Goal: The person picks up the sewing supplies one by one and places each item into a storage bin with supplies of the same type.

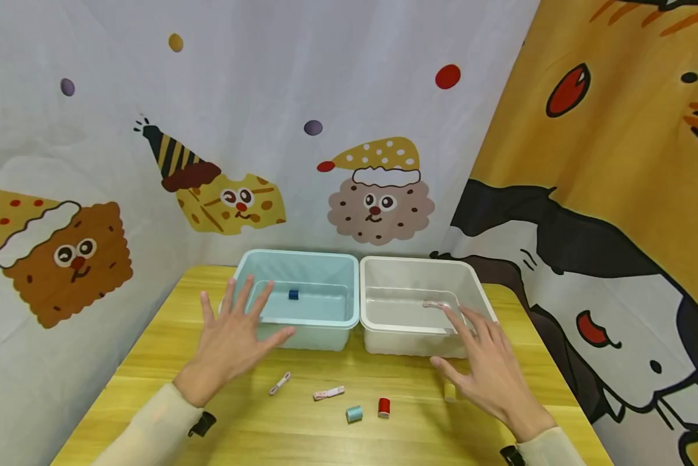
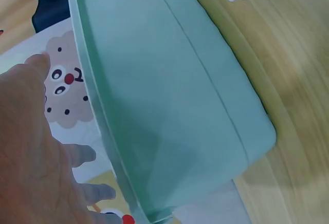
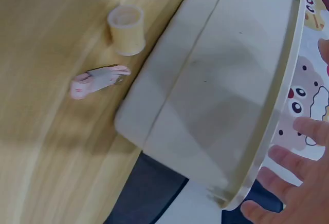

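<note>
My left hand point(image 1: 229, 343) is spread with straight fingers over the front left of the light blue bin point(image 1: 311, 336), holding nothing. Inside that bin lies a dark blue thread spool point(image 1: 293, 294). My right hand point(image 1: 491, 369) has its fingers extended at the front right of the white bin point(image 1: 401, 342), also holding nothing. A small pinkish clip-like piece point(image 1: 434, 305) lies in the white bin. Below the right palm, a yellow thread spool point(image 1: 450, 391) stands partly covered; the right wrist view shows another pink clip-like piece point(image 3: 100, 80) beside it, hidden in the head view.
On the wooden table point(image 1: 302, 446), in front of the bins, lie two pale clip-like pieces, one slanted point(image 1: 280, 383) and one patterned point(image 1: 328, 393). A light blue spool point(image 1: 354, 414) and a red spool point(image 1: 384, 408) are nearby. A cartoon-printed curtain point(image 1: 256, 77) hangs behind the bins.
</note>
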Action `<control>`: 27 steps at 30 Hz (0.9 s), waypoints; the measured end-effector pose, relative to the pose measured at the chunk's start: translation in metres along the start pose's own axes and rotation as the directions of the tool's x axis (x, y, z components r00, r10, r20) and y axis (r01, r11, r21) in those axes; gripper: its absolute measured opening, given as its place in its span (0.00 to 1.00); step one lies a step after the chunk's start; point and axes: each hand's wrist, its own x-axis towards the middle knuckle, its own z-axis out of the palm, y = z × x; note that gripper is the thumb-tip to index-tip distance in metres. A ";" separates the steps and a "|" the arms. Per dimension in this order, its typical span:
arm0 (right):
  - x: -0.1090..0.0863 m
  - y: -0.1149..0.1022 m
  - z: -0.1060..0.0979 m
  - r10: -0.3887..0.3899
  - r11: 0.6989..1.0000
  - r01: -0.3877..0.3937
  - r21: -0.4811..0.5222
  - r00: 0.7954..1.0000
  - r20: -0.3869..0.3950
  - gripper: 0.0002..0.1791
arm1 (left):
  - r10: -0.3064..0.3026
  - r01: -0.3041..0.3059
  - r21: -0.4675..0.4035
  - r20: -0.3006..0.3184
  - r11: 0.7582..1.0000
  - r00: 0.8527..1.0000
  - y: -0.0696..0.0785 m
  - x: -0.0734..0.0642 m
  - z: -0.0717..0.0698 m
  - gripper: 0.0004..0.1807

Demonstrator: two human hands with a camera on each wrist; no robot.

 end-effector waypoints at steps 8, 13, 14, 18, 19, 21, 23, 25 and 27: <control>-0.019 0.013 -0.001 -0.014 0.999 0.016 0.029 0.998 -0.056 0.50 | -0.035 0.035 -0.033 0.017 0.999 0.999 -0.013 0.003 0.006 0.58; -0.027 0.023 0.002 -0.031 0.998 0.035 0.052 0.996 -0.090 0.48 | -0.057 0.057 -0.051 0.001 0.997 0.998 -0.023 0.006 0.011 0.57; -0.029 0.025 0.002 -0.038 0.997 0.044 0.059 0.994 -0.099 0.48 | -0.060 0.060 -0.057 -0.001 0.997 0.998 -0.025 0.007 0.011 0.57; -0.036 0.033 0.003 -0.073 0.993 0.085 0.081 0.987 -0.142 0.46 | -0.081 0.081 -0.067 0.002 0.994 0.997 -0.031 0.011 0.012 0.57; -0.038 0.035 0.004 -0.082 0.992 0.096 0.085 0.985 -0.151 0.45 | -0.085 0.086 -0.071 0.006 0.994 0.996 -0.033 0.011 0.012 0.57; -0.041 0.039 0.005 -0.099 0.990 0.114 0.082 0.981 -0.167 0.41 | -0.097 0.098 -0.075 0.013 0.992 0.995 -0.036 0.012 0.012 0.57; -0.045 0.042 0.006 -0.116 0.989 0.131 0.073 0.977 -0.180 0.40 | -0.104 0.105 -0.081 0.021 0.991 0.994 -0.039 0.013 0.012 0.58; -0.048 0.045 0.007 -0.122 0.989 0.135 0.065 0.976 -0.179 0.39 | -0.110 0.111 -0.088 0.025 0.990 0.994 -0.042 0.014 0.013 0.58; -0.051 0.047 0.010 -0.114 0.990 0.126 0.065 0.981 -0.159 0.39 | -0.116 0.118 -0.095 0.028 0.989 0.993 -0.044 0.014 0.014 0.58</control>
